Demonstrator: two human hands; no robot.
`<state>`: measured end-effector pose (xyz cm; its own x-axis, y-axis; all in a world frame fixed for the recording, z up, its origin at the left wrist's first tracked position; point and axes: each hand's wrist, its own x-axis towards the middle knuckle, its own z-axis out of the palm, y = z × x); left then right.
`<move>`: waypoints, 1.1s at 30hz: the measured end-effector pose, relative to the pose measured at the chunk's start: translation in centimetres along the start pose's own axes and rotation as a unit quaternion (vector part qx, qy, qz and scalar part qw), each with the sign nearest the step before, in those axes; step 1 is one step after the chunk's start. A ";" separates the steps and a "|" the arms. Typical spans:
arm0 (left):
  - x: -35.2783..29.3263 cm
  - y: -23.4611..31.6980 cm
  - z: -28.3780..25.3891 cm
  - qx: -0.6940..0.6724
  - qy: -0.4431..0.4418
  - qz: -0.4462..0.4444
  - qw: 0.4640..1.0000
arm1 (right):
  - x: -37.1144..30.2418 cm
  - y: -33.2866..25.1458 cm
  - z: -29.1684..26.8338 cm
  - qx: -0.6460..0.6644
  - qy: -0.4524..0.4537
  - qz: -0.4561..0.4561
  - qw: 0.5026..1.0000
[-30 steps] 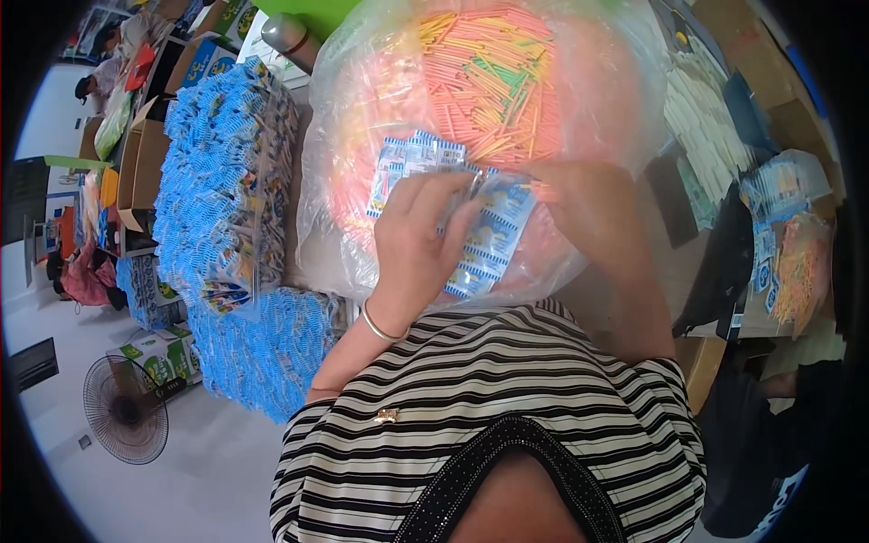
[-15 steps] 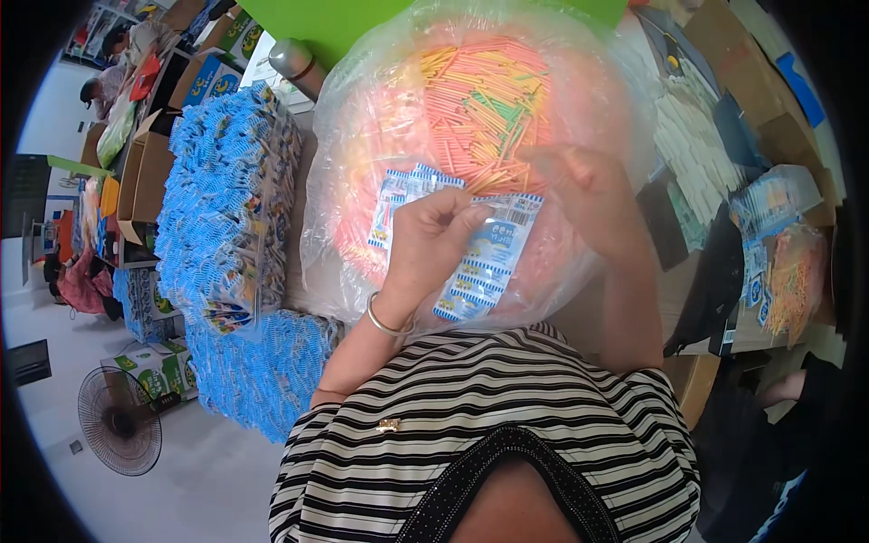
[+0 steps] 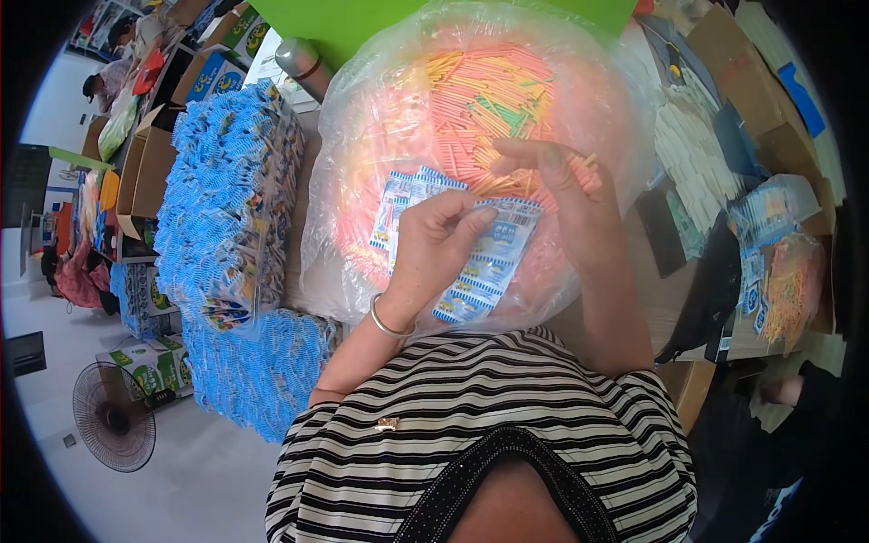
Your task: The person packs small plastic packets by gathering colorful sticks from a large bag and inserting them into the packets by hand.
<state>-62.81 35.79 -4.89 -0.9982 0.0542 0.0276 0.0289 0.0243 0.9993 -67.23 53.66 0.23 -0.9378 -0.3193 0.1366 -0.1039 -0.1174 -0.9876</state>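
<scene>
My left hand (image 3: 433,246) grips a strip of small blue and white packets (image 3: 472,262) over a big clear plastic bag (image 3: 471,118) full of pink, orange, yellow and green sticks. A metal bangle sits on that wrist. My right hand (image 3: 557,185) reaches into the bag's top, fingers pinched on a few orange sticks (image 3: 587,163) just above the packets' upper edge. My striped shirt fills the lower part of the view.
A tall stack of blue packet bundles (image 3: 226,199) stands left of the bag, with more (image 3: 258,362) lower down. A metal flask (image 3: 303,65) stands behind. Cardboard boxes (image 3: 145,163), a floor fan (image 3: 113,427) and another bag of sticks (image 3: 787,281) lie around.
My right hand has lifted off the packets and moved up into the sticks, pinching a few. The left hand keeps hold of the packet strip.
</scene>
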 end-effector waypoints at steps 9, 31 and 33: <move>-0.1 -0.7 -0.1 0.014 0.004 0.020 1.000 | 0.6 -1.1 1.1 0.121 0.061 0.015 0.991; -0.2 0.3 -0.6 0.023 0.024 0.025 0.999 | -0.2 0.8 -0.3 -0.052 0.013 0.074 0.996; 0.0 0.8 -0.4 0.012 0.024 0.021 0.999 | -0.7 1.2 -0.4 -0.065 -0.007 0.075 0.995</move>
<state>-62.77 35.36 -4.04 -0.9974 0.0070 0.0717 0.0720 0.0464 0.9963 -66.82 54.08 -1.03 -0.9416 -0.3364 -0.0123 -0.0063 0.0542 -0.9985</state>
